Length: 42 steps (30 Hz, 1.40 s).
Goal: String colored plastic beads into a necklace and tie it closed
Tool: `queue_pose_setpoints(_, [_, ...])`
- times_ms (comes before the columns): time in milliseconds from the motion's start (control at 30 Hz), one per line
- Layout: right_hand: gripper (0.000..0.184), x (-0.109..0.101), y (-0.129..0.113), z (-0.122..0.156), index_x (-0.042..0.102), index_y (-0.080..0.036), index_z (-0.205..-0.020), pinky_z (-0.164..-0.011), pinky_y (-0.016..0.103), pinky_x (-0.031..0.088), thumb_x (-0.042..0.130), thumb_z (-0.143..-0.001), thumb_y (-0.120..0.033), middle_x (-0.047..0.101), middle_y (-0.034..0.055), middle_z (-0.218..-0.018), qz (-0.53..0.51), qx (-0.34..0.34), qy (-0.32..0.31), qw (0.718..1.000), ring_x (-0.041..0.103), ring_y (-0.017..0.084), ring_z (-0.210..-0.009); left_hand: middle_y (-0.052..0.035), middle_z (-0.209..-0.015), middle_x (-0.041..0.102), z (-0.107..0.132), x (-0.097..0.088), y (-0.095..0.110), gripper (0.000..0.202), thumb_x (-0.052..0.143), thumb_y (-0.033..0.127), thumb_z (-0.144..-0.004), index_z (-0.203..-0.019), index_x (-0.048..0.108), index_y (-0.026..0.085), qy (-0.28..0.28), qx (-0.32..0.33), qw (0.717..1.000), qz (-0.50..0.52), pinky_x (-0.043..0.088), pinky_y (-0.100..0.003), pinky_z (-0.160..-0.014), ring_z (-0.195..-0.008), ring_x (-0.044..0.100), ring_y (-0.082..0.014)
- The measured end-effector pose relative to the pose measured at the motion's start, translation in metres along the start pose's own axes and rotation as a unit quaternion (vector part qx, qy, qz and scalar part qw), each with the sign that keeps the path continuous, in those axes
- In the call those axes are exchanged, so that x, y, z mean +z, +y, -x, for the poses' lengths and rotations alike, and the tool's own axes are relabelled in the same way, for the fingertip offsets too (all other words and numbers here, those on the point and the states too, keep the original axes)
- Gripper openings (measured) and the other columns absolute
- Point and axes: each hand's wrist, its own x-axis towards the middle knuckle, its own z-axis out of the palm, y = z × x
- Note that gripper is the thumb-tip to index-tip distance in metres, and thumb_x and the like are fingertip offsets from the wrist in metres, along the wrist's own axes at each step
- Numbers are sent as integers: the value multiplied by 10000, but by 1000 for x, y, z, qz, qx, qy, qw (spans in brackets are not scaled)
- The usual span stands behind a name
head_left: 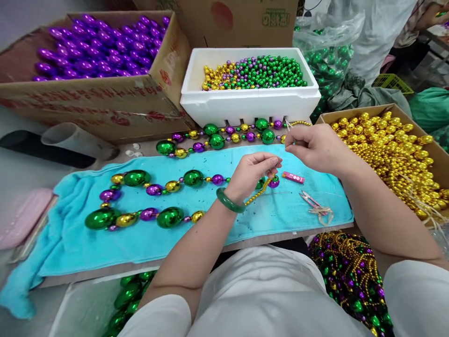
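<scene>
A necklace of large green, purple and gold beads (170, 216) lies in a loop on the turquoise towel (115, 250). Its small gold beads run up to my left hand (254, 171), whose thumb and fingers are pinched at the strand's end. A green bangle (229, 201) circles that wrist. My right hand (312, 147) is raised to the right, fingertips pressed together; whatever they hold is too fine to make out. Behind it lies a second bead necklace (216, 141). A pink lighter (293, 178) and small thread snips (313, 202) rest on the towel below my right hand.
Behind the towel stand a cardboard box (115, 112) of purple beads and a white foam box (245, 105) of mixed beads. A carton of gold beads (393, 159) is at right. Finished-looking strands (354, 276) hang beside my lap. A person's arm (428, 18) shows far right.
</scene>
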Motion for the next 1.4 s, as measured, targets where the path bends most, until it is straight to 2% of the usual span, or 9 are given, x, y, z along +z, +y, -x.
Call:
queue_pose_setpoints(167, [132, 8, 16, 12, 673, -151, -771, -579, 255, 263, 557, -766, -214, 517, -15, -585, -18, 53, 7, 998, 409, 108, -582, -12, -647, 628, -3, 0, -2, 177, 728, 325, -707, -735, 721, 150, -6, -33, 999, -37, 398, -222, -524, -543, 508, -71])
queue_pose_setpoints(333, [123, 13, 11, 27, 677, -149, -774, -595, 262, 269, 565, -767, -201, 524, -11, -611, -21, 63, -15, 998, 403, 104, -598, -15, -677, 648, -6, 14, -9, 188, 720, 326, -708, -797, 738, 162, 74, 47, 993, -79, 418, -233, -560, -582, 524, -88])
queue_pose_setpoints(600, [152, 25, 26, 45, 653, -148, -841, -647, 264, 316, 523, -835, -227, 550, -3, -665, -49, 94, 5, 994, 472, 126, -680, -11, -646, 615, -4, 23, -25, 174, 732, 323, -695, -736, 710, 155, -37, -46, 996, -60, 404, -237, -555, -578, 506, -94])
queue_pose_setpoints(767, [183, 42, 35, 82, 611, -180, -983, -741, 321, 376, 492, -886, -280, 612, 93, -1005, 74, 124, 117, 983, 524, 232, -950, -11, -655, 610, -6, 21, -27, 181, 736, 323, -685, -710, 682, 152, -27, -67, 997, -36, 395, -235, -565, -577, 494, -86])
queue_pose_setpoints(900, [315, 72, 44, 127, 576, -151, -1027, -665, 329, 384, 539, -870, -421, 619, 141, -989, 175, 268, -43, 947, 571, 282, -895, -22, -694, 640, -7, 15, -26, 181, 744, 310, -671, -720, 687, 145, -10, -95, 995, -14, 397, -231, -567, -590, 515, -84])
queue_pose_setpoints(1000, [276, 95, 52, 147, 555, -135, -1030, -632, 311, 380, 563, -866, -357, 629, 140, -959, 191, 306, -151, 920, 605, 269, -849, -16, -673, 633, -7, 11, -26, 187, 752, 309, -662, -715, 686, 143, -2, -103, 995, -8, 398, -232, -563, -581, 520, -83])
queue_pose_setpoints(1167, [131, 108, 63, 157, 555, -144, -927, -634, 301, 372, 473, -887, -238, 630, 141, -925, 200, 282, -134, 929, 605, 257, -865, -20, -676, 633, -7, 7, -22, 202, 767, 295, -645, -720, 681, 129, 16, -109, 994, 16, 402, -219, -564, -594, 531, -81])
queue_pose_setpoints(1300, [88, 106, 65, 157, 493, -188, -766, -594, 286, 366, 464, -844, -217, 612, 70, -767, 12, 307, -15, 952, 581, 199, -722, -21, -691, 641, -6, 3, -22, 193, 775, 276, -635, -717, 677, 131, 31, -109, 993, 29, 410, -208, -568, -602, 537, -76])
queue_pose_setpoints(1400, [168, 106, 50, 148, 432, -214, -790, -503, 245, 358, 496, -848, -358, 589, -6, -704, -330, 327, 89, 881, 503, 117, -523, -21, -714, 648, -6, -1, -25, 173, 764, 268, -649, -718, 675, 137, 35, -101, 994, 30, 406, -201, -566, -610, 536, -73])
